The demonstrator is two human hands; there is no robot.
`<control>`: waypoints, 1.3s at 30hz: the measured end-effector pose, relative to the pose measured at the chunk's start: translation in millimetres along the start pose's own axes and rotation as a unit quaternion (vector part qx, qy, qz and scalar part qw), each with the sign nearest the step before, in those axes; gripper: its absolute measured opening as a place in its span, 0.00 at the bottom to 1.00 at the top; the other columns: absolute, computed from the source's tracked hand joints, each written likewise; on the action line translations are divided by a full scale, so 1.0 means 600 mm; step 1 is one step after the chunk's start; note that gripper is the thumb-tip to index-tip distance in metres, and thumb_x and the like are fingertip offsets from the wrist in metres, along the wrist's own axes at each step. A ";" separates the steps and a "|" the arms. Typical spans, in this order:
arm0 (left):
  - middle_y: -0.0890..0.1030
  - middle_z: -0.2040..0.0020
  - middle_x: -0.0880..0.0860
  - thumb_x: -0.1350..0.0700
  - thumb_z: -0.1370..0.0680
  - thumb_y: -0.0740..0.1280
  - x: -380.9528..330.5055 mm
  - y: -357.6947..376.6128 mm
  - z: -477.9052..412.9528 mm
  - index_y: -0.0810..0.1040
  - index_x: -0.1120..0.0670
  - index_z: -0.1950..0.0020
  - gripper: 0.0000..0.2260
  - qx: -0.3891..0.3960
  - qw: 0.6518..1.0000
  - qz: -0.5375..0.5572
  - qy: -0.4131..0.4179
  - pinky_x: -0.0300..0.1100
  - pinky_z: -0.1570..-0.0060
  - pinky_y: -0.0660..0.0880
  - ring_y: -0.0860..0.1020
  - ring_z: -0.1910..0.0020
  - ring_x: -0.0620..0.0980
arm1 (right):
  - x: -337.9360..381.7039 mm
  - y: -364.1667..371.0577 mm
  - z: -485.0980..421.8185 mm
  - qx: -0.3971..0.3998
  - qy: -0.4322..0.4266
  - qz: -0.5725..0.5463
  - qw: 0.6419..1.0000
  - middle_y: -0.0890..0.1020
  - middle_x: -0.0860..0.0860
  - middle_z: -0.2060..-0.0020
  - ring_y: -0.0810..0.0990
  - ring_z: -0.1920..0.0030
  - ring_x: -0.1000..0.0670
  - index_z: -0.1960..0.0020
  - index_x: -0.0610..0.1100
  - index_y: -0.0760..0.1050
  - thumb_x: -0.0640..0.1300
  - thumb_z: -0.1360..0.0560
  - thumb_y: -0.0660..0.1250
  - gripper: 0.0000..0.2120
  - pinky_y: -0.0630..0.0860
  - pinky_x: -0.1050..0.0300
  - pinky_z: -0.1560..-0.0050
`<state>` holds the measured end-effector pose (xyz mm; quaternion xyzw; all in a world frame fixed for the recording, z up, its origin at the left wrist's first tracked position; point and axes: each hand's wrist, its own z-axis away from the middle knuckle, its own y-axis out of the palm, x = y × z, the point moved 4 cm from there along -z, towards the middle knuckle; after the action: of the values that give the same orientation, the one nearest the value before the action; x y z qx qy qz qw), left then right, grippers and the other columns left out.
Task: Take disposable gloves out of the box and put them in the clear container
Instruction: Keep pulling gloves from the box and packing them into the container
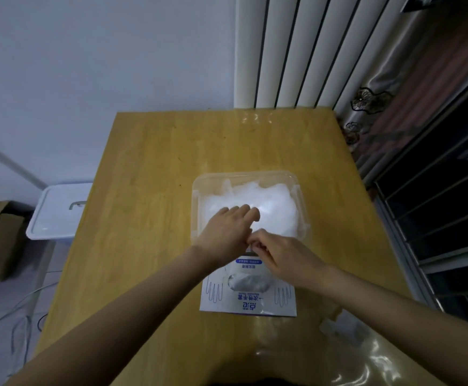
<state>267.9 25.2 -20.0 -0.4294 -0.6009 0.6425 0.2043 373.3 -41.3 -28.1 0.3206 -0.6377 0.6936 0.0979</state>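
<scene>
The clear container (244, 174) sits on the bench (149, 190) at the 12 o'clock side of the glove box (248, 300), almost touching it. A loose white heap of disposable gloves (272, 207) fills the container, and more show through the box's oval opening (248, 281).

The left hand (227, 232) reaches over the container's near rim, its fingers (241, 211) fairly straight and resting on the heap at its 8 o'clock edge. The right hand (280, 254) is curled, fingertips drawn together just beside the left hand, above the box's far edge. Whether it pinches a glove I cannot tell, since the film is too thin to see.

The step looks like tucking gloves in. It is best done by holding the heap down flat with the left hand while the right feeds in one thin glove at a time, so nothing springs over the rim.
</scene>
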 end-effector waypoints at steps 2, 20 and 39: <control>0.78 0.57 0.55 0.64 0.29 0.68 -0.019 0.005 0.025 0.75 0.59 0.49 0.10 0.006 1.000 0.021 0.011 0.41 0.66 0.64 0.75 0.65 0.52 | -0.010 0.024 0.020 0.013 0.020 0.020 1.000 0.81 0.48 0.55 0.79 0.60 0.48 0.46 0.45 0.71 0.45 0.20 0.58 0.06 0.78 0.48 0.59; 0.59 0.25 0.51 0.46 0.28 0.71 0.014 0.128 0.146 0.54 0.55 0.24 0.39 0.209 0.972 -0.018 -0.103 0.44 0.34 0.64 0.61 0.29 0.51 | -0.028 0.098 0.037 0.076 0.078 0.149 0.983 0.79 0.49 0.48 0.76 0.46 0.50 0.45 0.45 0.77 0.46 0.20 0.60 0.09 0.72 0.57 0.48; 0.59 0.25 0.51 0.48 0.28 0.72 0.002 0.119 0.144 0.53 0.54 0.24 0.40 0.206 0.970 -0.007 -0.131 0.44 0.34 0.64 0.61 0.29 0.51 | 0.006 0.050 0.055 0.080 0.062 0.151 0.983 0.75 0.51 0.39 0.73 0.39 0.51 0.35 0.46 0.71 0.48 0.22 0.63 0.16 0.67 0.60 0.42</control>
<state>216.2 -39.3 -96.2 -0.2855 -0.4803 0.8016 0.2126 364.6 -78.9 -51.3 0.1839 -0.6142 0.7674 0.0054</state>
